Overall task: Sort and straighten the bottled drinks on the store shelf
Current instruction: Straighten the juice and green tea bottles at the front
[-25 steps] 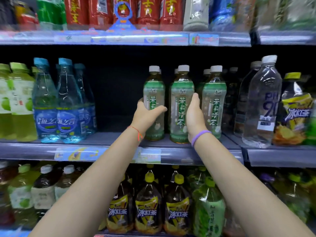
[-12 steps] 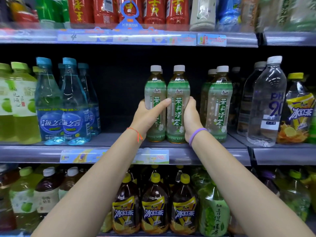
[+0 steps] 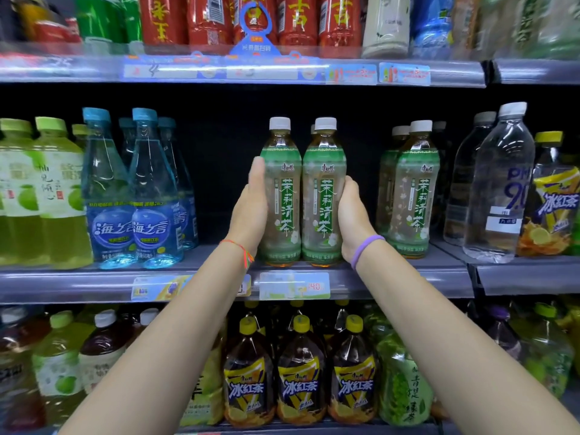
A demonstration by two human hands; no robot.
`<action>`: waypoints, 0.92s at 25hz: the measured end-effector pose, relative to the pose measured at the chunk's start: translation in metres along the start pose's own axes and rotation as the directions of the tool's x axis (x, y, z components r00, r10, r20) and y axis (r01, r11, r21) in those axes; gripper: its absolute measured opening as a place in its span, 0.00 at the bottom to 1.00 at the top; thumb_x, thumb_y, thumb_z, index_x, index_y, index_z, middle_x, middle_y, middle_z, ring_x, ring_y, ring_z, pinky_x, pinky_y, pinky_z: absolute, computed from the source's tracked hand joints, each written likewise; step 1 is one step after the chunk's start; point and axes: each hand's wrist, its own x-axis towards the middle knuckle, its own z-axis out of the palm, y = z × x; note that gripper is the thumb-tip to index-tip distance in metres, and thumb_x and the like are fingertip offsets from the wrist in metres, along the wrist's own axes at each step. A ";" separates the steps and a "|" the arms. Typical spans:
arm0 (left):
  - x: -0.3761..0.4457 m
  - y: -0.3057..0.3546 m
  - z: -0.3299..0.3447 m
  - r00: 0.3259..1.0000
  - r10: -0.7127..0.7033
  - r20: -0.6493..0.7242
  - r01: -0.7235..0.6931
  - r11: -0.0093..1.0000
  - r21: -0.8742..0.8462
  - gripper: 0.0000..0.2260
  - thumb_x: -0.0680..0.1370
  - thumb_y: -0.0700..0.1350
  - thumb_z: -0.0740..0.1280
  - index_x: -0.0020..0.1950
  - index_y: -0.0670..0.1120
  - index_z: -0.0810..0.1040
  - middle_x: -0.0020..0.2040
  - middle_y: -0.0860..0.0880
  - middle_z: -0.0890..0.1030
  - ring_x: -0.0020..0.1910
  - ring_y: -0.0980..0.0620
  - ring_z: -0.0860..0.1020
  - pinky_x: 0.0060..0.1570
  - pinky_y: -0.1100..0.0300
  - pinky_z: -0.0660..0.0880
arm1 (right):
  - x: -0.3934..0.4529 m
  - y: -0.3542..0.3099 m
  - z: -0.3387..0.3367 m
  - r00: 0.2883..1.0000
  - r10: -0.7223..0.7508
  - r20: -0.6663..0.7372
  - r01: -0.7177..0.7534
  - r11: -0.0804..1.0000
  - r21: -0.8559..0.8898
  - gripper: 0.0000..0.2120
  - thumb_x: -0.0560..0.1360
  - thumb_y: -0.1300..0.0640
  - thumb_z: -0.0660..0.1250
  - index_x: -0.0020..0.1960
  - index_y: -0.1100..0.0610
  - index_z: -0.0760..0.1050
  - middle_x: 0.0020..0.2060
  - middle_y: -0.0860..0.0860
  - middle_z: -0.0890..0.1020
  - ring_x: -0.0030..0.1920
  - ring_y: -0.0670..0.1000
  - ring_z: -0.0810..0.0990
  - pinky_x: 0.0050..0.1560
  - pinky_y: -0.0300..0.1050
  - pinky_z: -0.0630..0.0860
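Two jasmine tea bottles with white caps and green labels stand upright, touching side by side, at the middle of the middle shelf (image 3: 392, 282). My left hand (image 3: 248, 211) lies flat against the outer side of the left jasmine tea bottle (image 3: 281, 196), fingers pointing up. My right hand (image 3: 353, 218) cups the outer side of the right jasmine tea bottle (image 3: 324, 196). The pair is pressed between both hands. More bottles of the same tea (image 3: 414, 196) stand apart to the right, across a dark gap.
Blue sea-salt drink bottles (image 3: 150, 199) and green apple drinks (image 3: 53, 196) stand to the left, past a gap. Clear water bottles (image 3: 499, 189) and an iced tea bottle (image 3: 552, 199) stand on the right. Iced tea bottles (image 3: 301, 381) fill the lower shelf; red bottles (image 3: 295, 20) line the top shelf.
The two held bottles came together and slid left, away from the third bottle. My left thumb left the bottle's front; that hand now lies flat on its side.
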 end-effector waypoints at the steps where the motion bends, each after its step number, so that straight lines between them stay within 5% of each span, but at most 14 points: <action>1: 0.002 0.000 -0.001 0.999 -0.040 0.013 0.041 0.998 -0.046 0.39 0.72 0.78 0.48 0.78 0.59 0.63 0.75 0.52 0.68 0.75 0.48 0.65 0.74 0.47 0.60 | 0.003 0.000 -0.001 1.000 -0.011 0.013 0.011 1.000 0.003 0.40 0.69 0.28 0.48 0.74 0.48 0.65 0.72 0.53 0.70 0.72 0.57 0.68 0.72 0.62 0.63; 4: 0.008 -0.005 0.000 0.993 -0.105 0.061 0.111 0.989 -0.099 0.50 0.59 0.86 0.49 0.75 0.62 0.67 0.75 0.51 0.70 0.74 0.48 0.68 0.74 0.42 0.61 | 0.005 0.000 -0.002 0.998 -0.043 0.049 0.042 0.999 0.026 0.31 0.72 0.29 0.49 0.63 0.47 0.71 0.67 0.52 0.74 0.71 0.59 0.70 0.71 0.63 0.66; 6: 0.011 -0.007 0.000 0.995 -0.085 0.044 0.089 0.992 -0.090 0.46 0.63 0.84 0.48 0.75 0.62 0.67 0.74 0.52 0.71 0.73 0.48 0.68 0.74 0.42 0.62 | 0.005 0.000 0.001 0.996 -0.052 0.073 0.050 0.998 0.037 0.21 0.75 0.32 0.49 0.54 0.44 0.71 0.60 0.51 0.75 0.70 0.59 0.71 0.70 0.62 0.67; 10: 0.012 -0.005 -0.012 0.993 -0.091 0.069 0.097 0.991 -0.088 0.48 0.58 0.85 0.49 0.69 0.60 0.75 0.68 0.51 0.77 0.68 0.47 0.74 0.71 0.42 0.66 | 0.005 0.004 0.009 0.995 -0.046 0.083 0.043 0.998 0.043 0.21 0.76 0.34 0.48 0.57 0.45 0.70 0.64 0.52 0.76 0.69 0.57 0.72 0.70 0.60 0.68; 14: 0.010 -0.002 -0.030 0.997 -0.075 0.028 0.077 0.991 -0.106 0.36 0.71 0.78 0.45 0.67 0.60 0.74 0.70 0.50 0.75 0.69 0.48 0.72 0.73 0.43 0.64 | 0.000 0.006 0.032 0.992 -0.052 0.117 0.043 0.996 0.080 0.18 0.78 0.36 0.49 0.45 0.44 0.73 0.52 0.49 0.78 0.63 0.57 0.76 0.66 0.58 0.72; 18: 0.016 -0.001 -0.048 0.992 -0.122 -0.033 0.117 0.987 -0.111 0.42 0.71 0.78 0.45 0.77 0.56 0.66 0.76 0.49 0.69 0.75 0.46 0.66 0.74 0.41 0.60 | -0.006 0.008 0.054 0.989 -0.054 0.138 0.042 0.995 0.088 0.18 0.77 0.36 0.50 0.40 0.44 0.73 0.47 0.49 0.79 0.58 0.56 0.77 0.65 0.59 0.72; 23: 0.013 0.001 -0.063 0.990 -0.128 -0.065 0.119 0.984 -0.134 0.37 0.77 0.73 0.44 0.79 0.53 0.62 0.77 0.50 0.65 0.78 0.46 0.61 0.76 0.45 0.57 | -0.012 0.011 0.073 0.986 -0.072 0.148 0.060 0.995 0.084 0.19 0.76 0.36 0.51 0.38 0.44 0.75 0.44 0.49 0.80 0.53 0.55 0.78 0.64 0.58 0.73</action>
